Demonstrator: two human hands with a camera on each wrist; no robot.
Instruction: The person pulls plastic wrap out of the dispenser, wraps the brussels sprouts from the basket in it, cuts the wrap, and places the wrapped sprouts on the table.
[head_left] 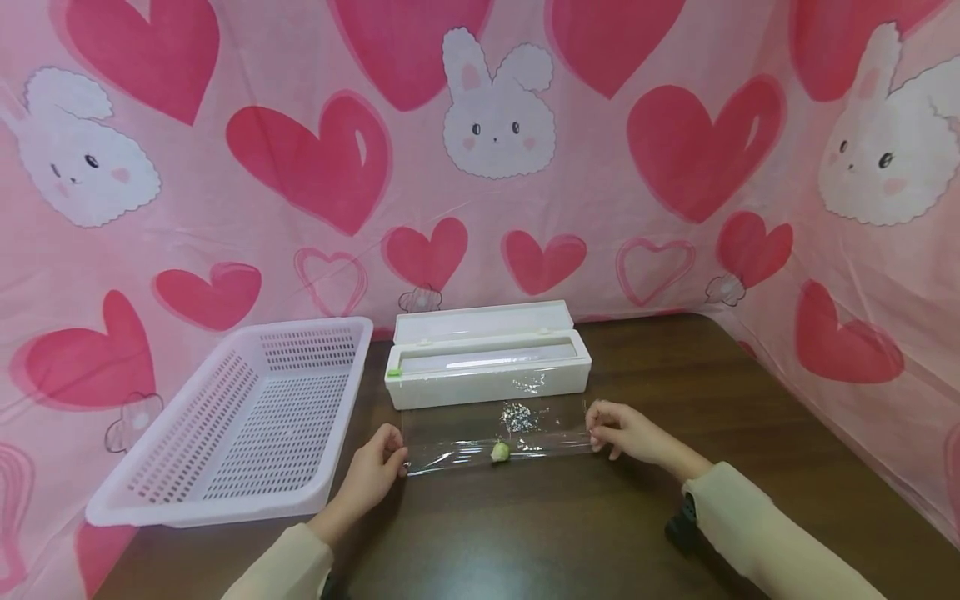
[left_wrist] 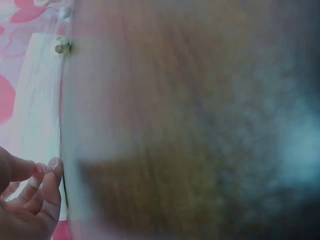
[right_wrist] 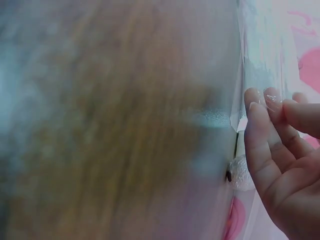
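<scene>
A clear sheet of cling film stretches over the table from the front of a white cling film dispenser. At its near left corner my left hand pinches the film between thumb and fingers, as the left wrist view also shows. My right hand pinches the opposite corner; in the right wrist view, film shines over the fingertips. A small, round, pale-green vegetable sits at the film's near edge, midway between the hands. Behind it, a crinkled, glinting patch shows in the film.
The dispenser's lid stands raised at the back, and a green slider sits at its left end. A white perforated plastic basket is on the left of the dark wooden table. A pink patterned curtain hangs behind the table.
</scene>
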